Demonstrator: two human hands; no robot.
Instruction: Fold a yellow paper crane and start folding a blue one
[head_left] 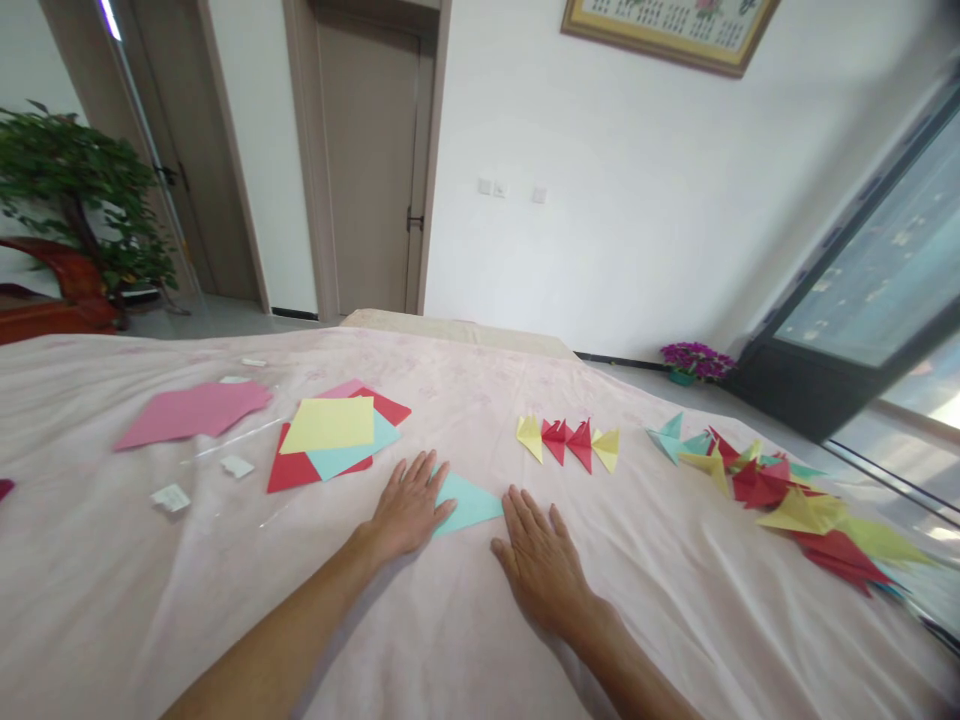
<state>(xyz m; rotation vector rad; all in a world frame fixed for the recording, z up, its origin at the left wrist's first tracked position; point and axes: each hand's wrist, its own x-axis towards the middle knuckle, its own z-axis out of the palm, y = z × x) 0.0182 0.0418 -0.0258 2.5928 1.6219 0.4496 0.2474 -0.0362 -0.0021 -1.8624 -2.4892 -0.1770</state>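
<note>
A light blue sheet of paper (466, 503), folded into a triangle, lies flat on the pink cloth between my hands. My left hand (410, 505) presses on its left side with the fingers stretched out. At the triangle's right corner rests my right hand (541, 560), flat and with its fingertips touching the paper's tip. Just left of my left hand is a loose pile of square sheets, with a yellow sheet (330, 425) on top of blue, red and pink ones. Beyond my right hand stand several small folded paper cranes (568, 442), red and yellow, in a row.
A heap of folded cranes (787, 490) in red, yellow and blue lies at the right. Pink sheets (191, 412) and white paper scraps (171, 498) are at the left, near clear plastic film. Past the covered surface (450, 650) are a door and a potted plant.
</note>
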